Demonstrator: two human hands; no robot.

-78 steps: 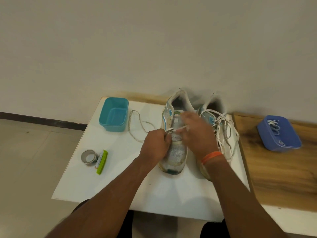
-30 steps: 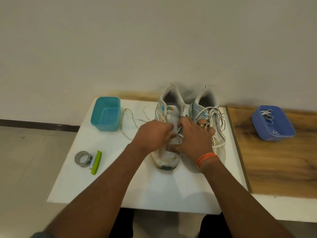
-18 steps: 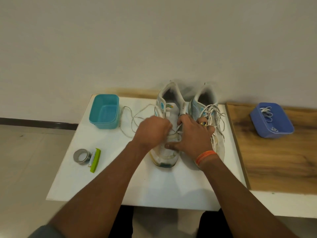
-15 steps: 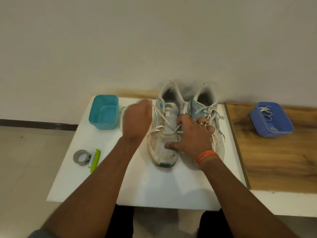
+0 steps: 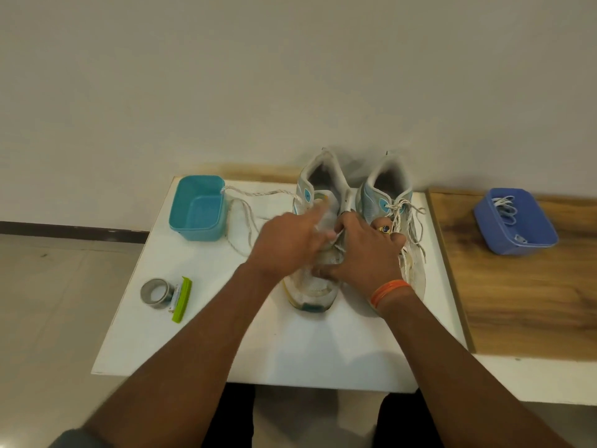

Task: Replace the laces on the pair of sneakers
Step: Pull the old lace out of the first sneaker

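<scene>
1. Left sneaker [image 5: 311, 286] stands on the counter [image 5: 323, 350], heel toward the wall, toe toward the person.
2. Old lace [image 5: 255, 194] trails left from its eyelets.
3. Left hand [image 5: 287, 244], nearer the lace, forefinger extended; grasp unclear.
4. Right hand [image 5: 365, 253] fingers curled, steadying the sneaker.
5. No legible writing.

Hands cover the lacing of the near sneaker

The left hand [image 5: 286, 245] and right hand [image 5: 361, 253] hide the middle of the left sneaker [image 5: 311, 292], so which eyelets the lace [image 5: 258, 193] passes through cannot be told, nor whether the blurred left fingers [image 5: 315, 211] pinch it. The right hand also covers the toe of the right sneaker [image 5: 387, 185]. Both forearms are cut off by the bottom edge.
</scene>
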